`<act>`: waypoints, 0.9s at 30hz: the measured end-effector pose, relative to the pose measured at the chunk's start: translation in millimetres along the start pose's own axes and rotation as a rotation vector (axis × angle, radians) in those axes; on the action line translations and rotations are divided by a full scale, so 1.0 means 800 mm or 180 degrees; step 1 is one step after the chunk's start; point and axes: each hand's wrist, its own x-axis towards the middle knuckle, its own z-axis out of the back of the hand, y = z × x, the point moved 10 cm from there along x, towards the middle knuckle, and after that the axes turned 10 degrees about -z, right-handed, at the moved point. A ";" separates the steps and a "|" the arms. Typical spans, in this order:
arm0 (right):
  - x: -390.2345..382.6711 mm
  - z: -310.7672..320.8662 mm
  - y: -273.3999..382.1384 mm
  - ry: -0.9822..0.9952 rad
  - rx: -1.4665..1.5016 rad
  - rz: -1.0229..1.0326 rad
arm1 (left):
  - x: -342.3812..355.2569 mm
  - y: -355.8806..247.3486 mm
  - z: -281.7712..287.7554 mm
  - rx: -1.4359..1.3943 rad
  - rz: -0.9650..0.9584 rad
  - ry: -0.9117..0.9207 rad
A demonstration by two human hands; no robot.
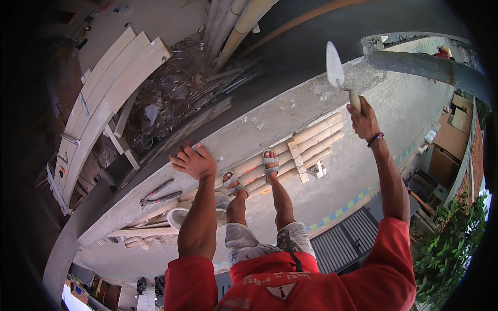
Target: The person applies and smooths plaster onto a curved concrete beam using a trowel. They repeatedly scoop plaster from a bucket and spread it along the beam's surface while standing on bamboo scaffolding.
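My left hand (193,161) rests with fingers spread on the edge of a rough grey concrete ledge (270,116). A pair of long-handled metal pincers (155,199) lies on that ledge, to the left of the hand. My right hand (365,119) is raised at the right, wrapped round the pale handle of a trowel (334,67), whose pointed blade is tilted upward above the ledge. My sandalled feet (271,163) stand on several round poles (319,135) just below the ledge, crossed by a short board.
Curved pale planks (104,98) and scrap (155,103) lie beyond the ledge. Upright poles (228,26) stand at the top. A grey beam (420,67) crosses upper right. Buckets (179,217) sit below my left arm. Far below are paving, a slatted gate (342,241) and foliage (441,249).
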 end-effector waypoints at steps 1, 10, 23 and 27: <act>-0.026 -0.030 0.008 0.0007 -0.0706 0.0552 | 0.000 -0.003 -0.001 -0.0043 -0.0008 -0.0006; 0.066 0.087 -0.092 -0.0317 -0.0429 -0.0485 | -0.001 -0.002 -0.005 -0.0016 0.0006 0.0006; 0.083 0.103 -0.046 -0.1233 -0.1894 0.0548 | -0.006 0.007 -0.016 0.0110 0.0008 0.0110; 0.088 0.105 -0.040 -0.1215 -0.2045 0.0333 | -0.003 0.001 -0.014 0.0074 0.0013 0.0025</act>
